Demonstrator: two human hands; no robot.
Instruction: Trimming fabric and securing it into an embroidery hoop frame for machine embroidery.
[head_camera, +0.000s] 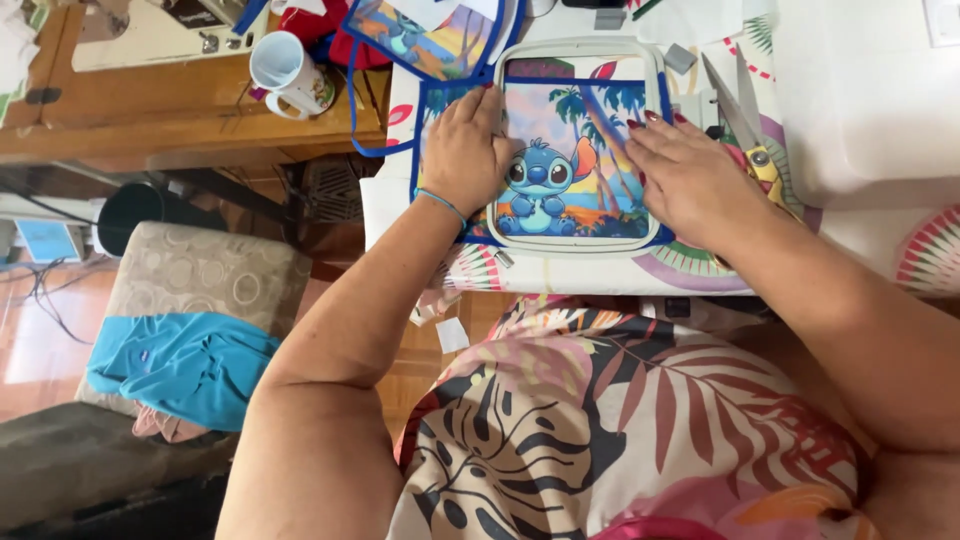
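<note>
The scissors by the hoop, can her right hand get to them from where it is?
Probably yes. The right hand lies flat on the hoop's right edge, and the scissors lie open on the cloth just beside it, with nothing between them.

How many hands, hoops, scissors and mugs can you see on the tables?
Hands: 2, the left hand and right hand, both pressing on the printed fabric
Hoops: 1, the white hoop frame
Scissors: 1, the scissors
Mugs: 1, the white mug
Total: 5

Blocked, 2 o'clock: scissors (745, 125) beside the hoop (578, 148).
Blocked, 10 o'clock: mug (290, 75).
Free, 4 o'clock: counter (860, 235).
</note>
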